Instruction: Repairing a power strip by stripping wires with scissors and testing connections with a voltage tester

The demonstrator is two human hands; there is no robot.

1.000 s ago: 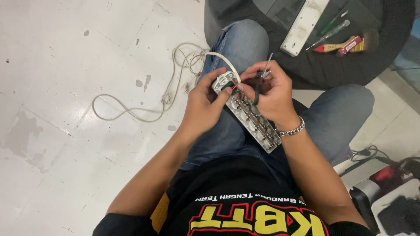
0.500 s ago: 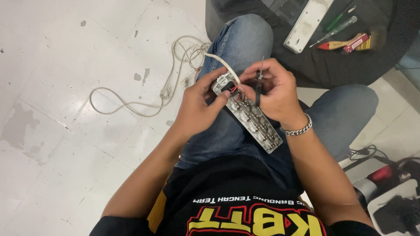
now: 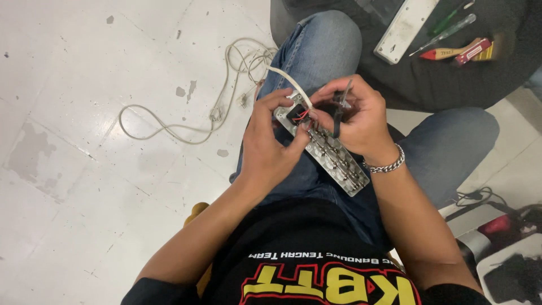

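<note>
An opened power strip (image 3: 333, 158) lies across my lap, its metal contacts and red and black wires exposed at the near end. My left hand (image 3: 270, 141) grips that wired end, thumb by the wires. My right hand (image 3: 355, 118) rests over the strip's upper side and pinches a thin dark tool (image 3: 339, 110) against it. The strip's white cable (image 3: 186, 124) runs from the wired end over my knee and loops on the floor to the left.
A dark mat (image 3: 451, 73) ahead carries the strip's white cover (image 3: 405, 28), green-handled screwdrivers (image 3: 449, 25) and a red and yellow tool (image 3: 460, 52). Black and red equipment with cables (image 3: 502, 226) sits at the lower right. White tiled floor (image 3: 84, 169) lies to the left.
My hands and the strip have stayed together on my lap; the fingers shifted slightly around the wired end while the camera view drifted a little.
</note>
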